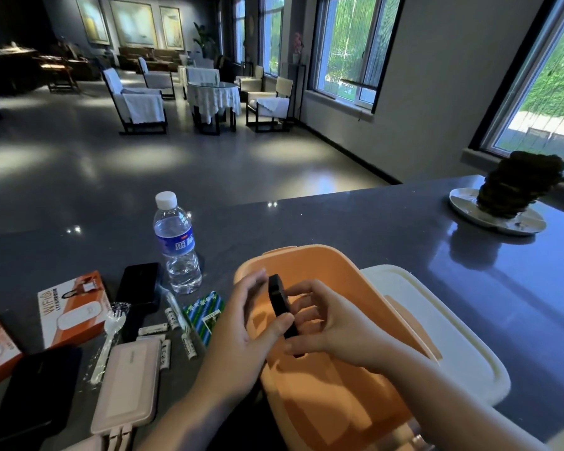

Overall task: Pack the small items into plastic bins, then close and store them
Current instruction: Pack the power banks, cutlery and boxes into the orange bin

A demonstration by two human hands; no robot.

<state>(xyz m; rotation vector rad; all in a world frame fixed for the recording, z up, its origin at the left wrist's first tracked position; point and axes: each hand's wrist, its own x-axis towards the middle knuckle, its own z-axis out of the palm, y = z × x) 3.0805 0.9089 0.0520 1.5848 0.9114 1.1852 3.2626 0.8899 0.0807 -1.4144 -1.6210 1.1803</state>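
Both hands hold one black device [282, 309] over the open orange bin [332, 385]: left hand [241, 333] pinches it between thumb and fingers, right hand [323, 323] curls round its lower end. Bin interior appears empty. Batteries [163, 340], boxes [74, 309], cases [127, 385] remain on the counter [355, 222]. White lid [443, 333] lies beside the bin. Packing appears barely begun; closing and storing remain.

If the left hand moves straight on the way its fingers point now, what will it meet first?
The left hand already grips the black device; beyond that, probably the right hand's fingers, then the orange bin wall. Depth is unclear.
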